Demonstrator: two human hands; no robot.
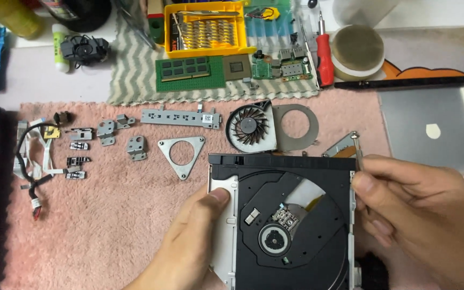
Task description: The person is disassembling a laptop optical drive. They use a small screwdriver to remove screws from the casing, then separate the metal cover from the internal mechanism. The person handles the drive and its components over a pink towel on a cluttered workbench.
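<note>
An opened optical disc drive [291, 225] lies on the pink mat, its black tray and round spindle hub facing up. My left hand [189, 241] rests on the drive's left metal edge, thumb pressed on the silver rail. My right hand [420, 215] grips a thin screwdriver [357, 147] against the drive's right edge, its shaft pointing up past the drive's top right corner.
Small metal brackets [108, 131], a triangular ring plate [182, 153], a long bracket [181, 117], a cooling fan [251, 128] and a cable bundle [36, 161] lie on the pink mat [103, 225]. A yellow bit case [208, 29], circuit boards, a red screwdriver [325, 53] and a silver cover [430, 129] sit behind.
</note>
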